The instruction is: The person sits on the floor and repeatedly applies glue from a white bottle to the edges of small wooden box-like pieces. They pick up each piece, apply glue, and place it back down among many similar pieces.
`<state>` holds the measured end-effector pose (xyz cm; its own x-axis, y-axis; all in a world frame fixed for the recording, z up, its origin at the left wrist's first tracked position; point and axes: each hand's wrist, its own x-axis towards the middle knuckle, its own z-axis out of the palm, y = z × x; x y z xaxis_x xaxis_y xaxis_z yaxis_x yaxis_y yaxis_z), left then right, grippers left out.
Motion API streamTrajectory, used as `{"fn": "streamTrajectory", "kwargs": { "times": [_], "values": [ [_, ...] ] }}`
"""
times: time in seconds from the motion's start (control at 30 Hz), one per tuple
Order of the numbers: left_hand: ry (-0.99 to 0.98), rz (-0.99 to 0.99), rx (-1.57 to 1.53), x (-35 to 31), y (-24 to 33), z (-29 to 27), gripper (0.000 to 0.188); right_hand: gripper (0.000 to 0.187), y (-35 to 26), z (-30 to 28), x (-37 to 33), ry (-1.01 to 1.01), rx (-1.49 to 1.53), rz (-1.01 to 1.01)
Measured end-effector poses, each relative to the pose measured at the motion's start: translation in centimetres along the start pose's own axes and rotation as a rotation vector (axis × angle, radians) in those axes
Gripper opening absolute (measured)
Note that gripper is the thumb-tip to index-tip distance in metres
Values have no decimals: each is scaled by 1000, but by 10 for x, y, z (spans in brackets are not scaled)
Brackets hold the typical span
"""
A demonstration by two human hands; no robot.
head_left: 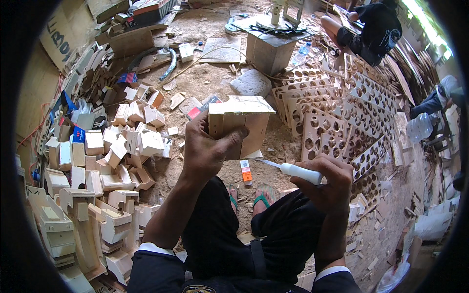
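Observation:
In my left hand (pixel 206 149) is a small wooden box (pixel 253 134), raised above my knees. My thumb presses on its near face and the fingers wrap its left side. A white squeeze bottle with a long thin nozzle (pixel 299 172) lies in my right hand (pixel 331 181), the fingers curled round it. The nozzle points left, close to the box's lower edge; I cannot tell whether it touches. Below the box, a small orange and white carton (pixel 245 172) is on the floor between my knees.
Many small wooden boxes (pixel 117 146) are heaped at the left. Perforated wooden panels (pixel 332 112) lean at the right. Ahead are a grey stone block (pixel 251 83) and a machine on a box-like stand (pixel 271 49). Another person (pixel 376 31) sits at the far right.

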<state>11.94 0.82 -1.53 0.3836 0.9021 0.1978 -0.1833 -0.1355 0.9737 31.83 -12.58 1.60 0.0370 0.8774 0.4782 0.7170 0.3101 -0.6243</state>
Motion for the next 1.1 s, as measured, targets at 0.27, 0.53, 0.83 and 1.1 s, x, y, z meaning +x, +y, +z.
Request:
{"fn": "streamTrajectory", "kwargs": {
  "times": [0.27, 0.53, 0.83, 1.1],
  "values": [
    [69, -73, -40, 12, -11, -27, 20, 27, 7, -7, -5, 298, 60, 291],
    [161, -69, -393, 15, -23, -34, 26, 33, 15, -3, -8, 488, 144, 222],
    [-46, -306, -306, 3, -6, -10, 37, 42, 3, 10, -12, 503, 154, -39],
    [-94, -384, -276, 2, -6, -6, 41, 54, -4, 17, -10, 451, 23, -9]
  ]
}}
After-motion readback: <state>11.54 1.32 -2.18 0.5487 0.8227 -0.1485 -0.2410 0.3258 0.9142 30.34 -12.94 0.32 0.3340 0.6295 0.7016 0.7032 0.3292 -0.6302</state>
